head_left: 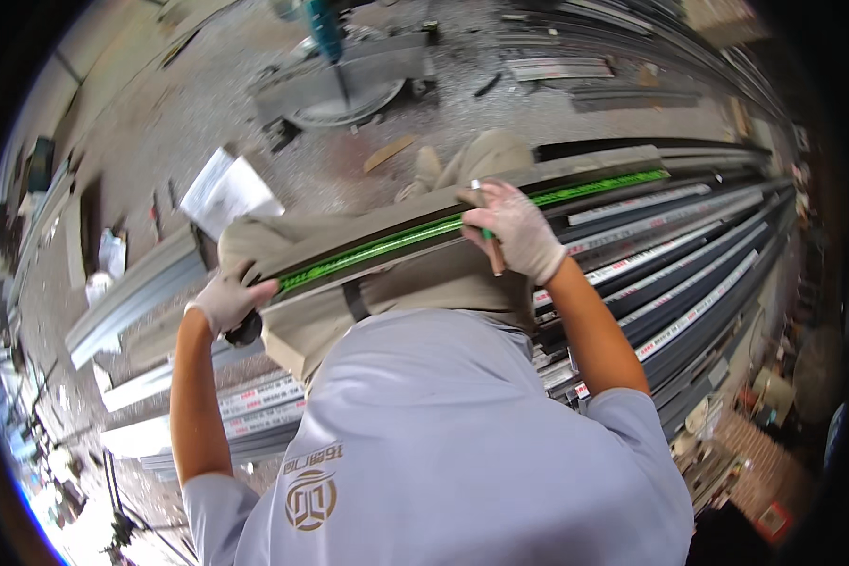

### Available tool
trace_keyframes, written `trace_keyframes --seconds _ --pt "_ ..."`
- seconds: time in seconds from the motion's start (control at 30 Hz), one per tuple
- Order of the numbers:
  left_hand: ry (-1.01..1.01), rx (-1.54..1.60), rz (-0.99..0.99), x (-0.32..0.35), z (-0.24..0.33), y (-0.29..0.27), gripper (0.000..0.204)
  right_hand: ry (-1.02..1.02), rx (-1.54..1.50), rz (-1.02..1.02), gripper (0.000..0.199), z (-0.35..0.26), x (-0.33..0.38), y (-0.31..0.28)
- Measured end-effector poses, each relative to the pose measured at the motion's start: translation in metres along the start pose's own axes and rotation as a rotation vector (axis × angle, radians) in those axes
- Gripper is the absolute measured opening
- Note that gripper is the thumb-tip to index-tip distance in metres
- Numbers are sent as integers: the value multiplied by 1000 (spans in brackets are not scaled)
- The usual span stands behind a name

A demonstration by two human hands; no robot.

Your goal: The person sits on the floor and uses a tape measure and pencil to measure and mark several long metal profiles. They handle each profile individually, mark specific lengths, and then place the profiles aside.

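Gritty grey workshop floor (208,104) spreads below me, littered with offcuts, and a round-based chop saw with a teal handle (335,75) stands at its far edge. I read the scene from the grip outward.

My right hand (519,231), in a white work glove, sits on top of the long dark metal profile with a bright green strip along its face (424,231), fingers curled over the upper edge, pinching a slim pen-like stick (486,226) against it. My left hand (226,300), gloved likewise, is clamped round the near cut end of the same profile, thumb on top, fingers wrapped underneath.

That profile lies across my bent khaki-trousered knees (396,283). Its long axis runs from the lower left, at the left grip, up and away to the right, where it passes beyond the right hand and carries on over the stack of long dark and silver profiles with white-and-red labels (670,274). So the left hand holds the end, and the right rests roughly midway along the visible length; most of the free length lies to the right of both hands.

Beside my left knee a white sheet of paper (226,189) lies on the floor, and more pale silver lengths (132,297) lie below the left forearm.
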State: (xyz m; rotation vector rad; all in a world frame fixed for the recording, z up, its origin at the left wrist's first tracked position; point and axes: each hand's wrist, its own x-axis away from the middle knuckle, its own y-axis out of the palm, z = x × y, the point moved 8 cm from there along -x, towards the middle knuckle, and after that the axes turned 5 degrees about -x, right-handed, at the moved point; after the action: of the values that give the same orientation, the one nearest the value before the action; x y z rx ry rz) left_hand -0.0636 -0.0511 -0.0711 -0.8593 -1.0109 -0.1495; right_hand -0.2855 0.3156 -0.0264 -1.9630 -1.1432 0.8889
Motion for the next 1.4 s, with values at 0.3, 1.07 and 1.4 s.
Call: trace_keyframes --seconds 0.3,1.07,1.4 --pt "-60 -58 4 13 -5 15 102 102 -197 95 32 -3 -4 -7" --pt "-60 -80 -32 26 -11 23 112 451 -790 -26 10 -54 -71 77" --pt "-46 -94 0 21 -22 35 111 453 -820 -61 7 -71 -83 103"
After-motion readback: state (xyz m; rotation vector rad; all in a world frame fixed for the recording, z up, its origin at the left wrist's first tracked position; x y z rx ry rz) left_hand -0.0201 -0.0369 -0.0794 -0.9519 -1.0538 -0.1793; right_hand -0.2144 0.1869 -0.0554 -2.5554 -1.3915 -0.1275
